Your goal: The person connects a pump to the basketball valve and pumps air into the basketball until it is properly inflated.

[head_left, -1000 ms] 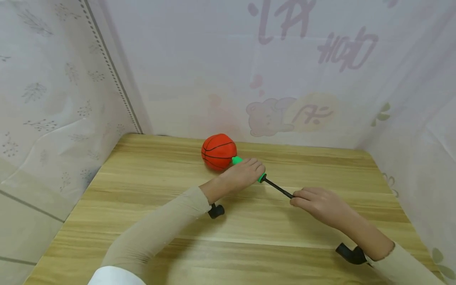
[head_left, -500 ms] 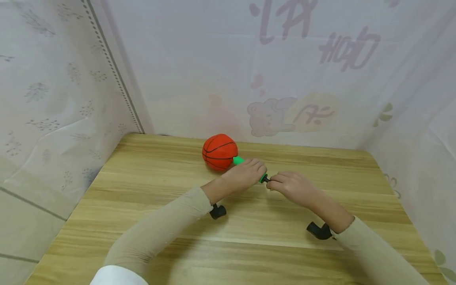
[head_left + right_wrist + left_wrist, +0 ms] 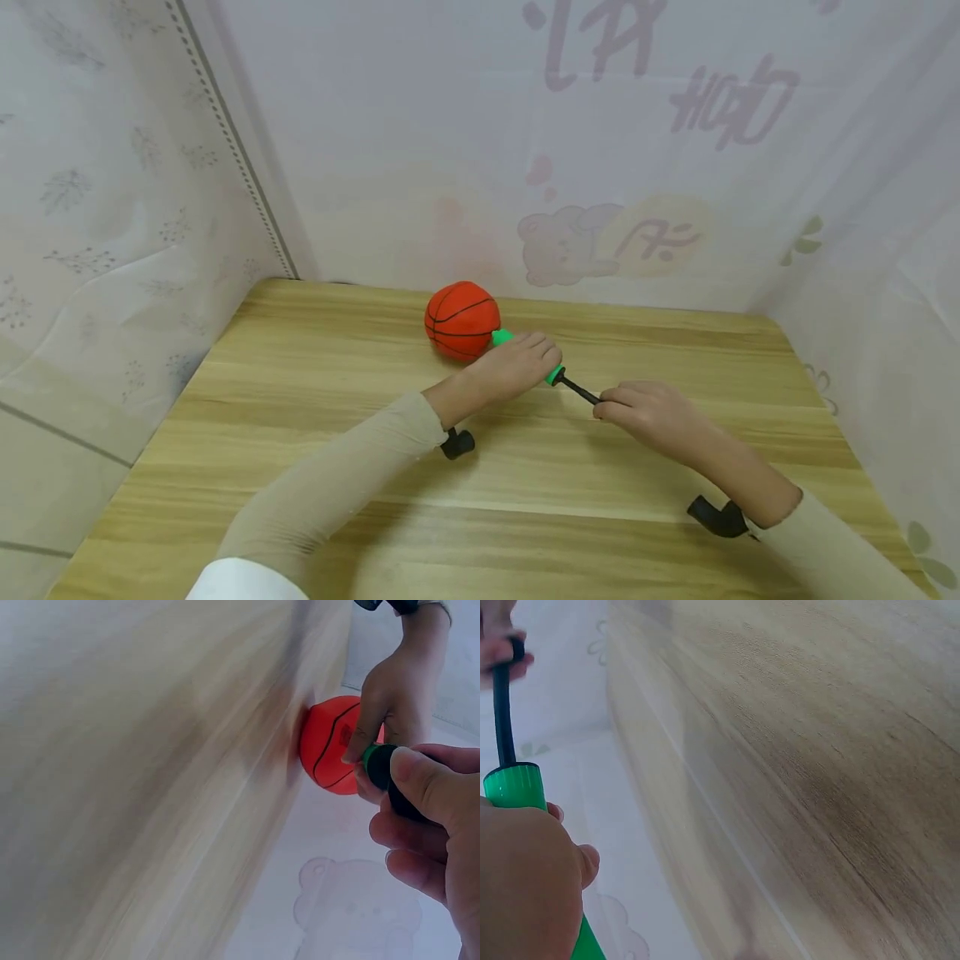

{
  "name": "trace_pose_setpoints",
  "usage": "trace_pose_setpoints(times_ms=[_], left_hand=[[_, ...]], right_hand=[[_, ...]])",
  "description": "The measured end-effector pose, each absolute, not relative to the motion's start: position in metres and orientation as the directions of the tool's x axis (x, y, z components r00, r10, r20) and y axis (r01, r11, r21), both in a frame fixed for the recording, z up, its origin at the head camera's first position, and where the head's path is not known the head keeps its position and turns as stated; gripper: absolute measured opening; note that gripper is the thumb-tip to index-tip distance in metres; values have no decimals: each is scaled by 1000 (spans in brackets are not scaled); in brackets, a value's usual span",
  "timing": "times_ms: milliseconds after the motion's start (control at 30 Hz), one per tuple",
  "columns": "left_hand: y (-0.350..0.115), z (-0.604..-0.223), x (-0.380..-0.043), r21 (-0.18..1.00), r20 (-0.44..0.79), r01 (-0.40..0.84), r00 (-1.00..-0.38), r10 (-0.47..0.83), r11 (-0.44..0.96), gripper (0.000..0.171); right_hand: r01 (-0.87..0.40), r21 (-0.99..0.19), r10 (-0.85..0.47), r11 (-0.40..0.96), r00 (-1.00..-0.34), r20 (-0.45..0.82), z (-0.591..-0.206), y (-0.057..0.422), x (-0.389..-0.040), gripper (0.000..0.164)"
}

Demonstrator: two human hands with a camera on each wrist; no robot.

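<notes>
Near: beige fabric sleeves, left (image 3: 330,483) finely wrinkled toward the elbow, where a white cloth edge (image 3: 243,581) overlaps it; right (image 3: 832,550) smoother. Rounded black fittings sit under both wrists, left (image 3: 457,444) and right (image 3: 717,517).

Right hand (image 3: 656,417): fingers and thumb grip the black handle (image 3: 405,801) of a pump (image 3: 554,376). A thin, straight dark rod (image 3: 580,389) shows between handle and barrel. Left hand (image 3: 513,367): fingers wrapped round the barrel, bright green, smooth, ribbed near its black-rimmed end. Pump lies slantwise above the table, its green far end against the right side of the ball (image 3: 461,321) in the head view; whether the tip enters cannot be told.

Ball: orange-red, black seam lines, outline slightly uneven; rests on the table near its back edge.

Table (image 3: 570,492): yellow-brown wood grain, streaks running crosswise. Wood extends on both sides of the ball and right of the right hand. Side edges converge toward the back.

Far: pale hanging sheet (image 3: 390,150), lightly creased, printed with a bear (image 3: 562,246), close behind the back edge.
</notes>
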State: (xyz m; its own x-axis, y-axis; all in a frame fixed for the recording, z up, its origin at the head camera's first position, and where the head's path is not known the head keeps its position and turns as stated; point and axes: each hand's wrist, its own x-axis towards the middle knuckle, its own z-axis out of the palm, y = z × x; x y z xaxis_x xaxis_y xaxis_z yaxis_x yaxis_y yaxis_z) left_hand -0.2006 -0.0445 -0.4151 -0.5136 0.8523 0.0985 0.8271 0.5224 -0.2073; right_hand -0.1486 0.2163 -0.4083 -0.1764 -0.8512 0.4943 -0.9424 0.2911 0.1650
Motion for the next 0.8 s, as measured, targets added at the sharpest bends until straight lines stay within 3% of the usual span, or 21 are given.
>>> trace_pose_setpoints(times_ms=[300, 533, 700, 800], left_hand=[[-46, -413, -202, -238, 82, 823, -512, 855, 515, 17], [-45, -414, -202, -228, 77, 825, -515, 854, 518, 14], [-45, -414, -200, -236, 89, 819, -518, 851, 523, 10], [-45, -413, -199, -234, 100, 820, -514, 852, 523, 9]], right_hand=[[-932, 166, -839, 322, -199, 507, -401, 241, -123, 44], [-932, 170, -846, 321, -202, 493, -400, 233, -129, 43], [-939, 165, -864, 302, -196, 464, -404, 213, -146, 6], [-938, 159, -869, 307, -209, 449, -407, 200, -157, 16]])
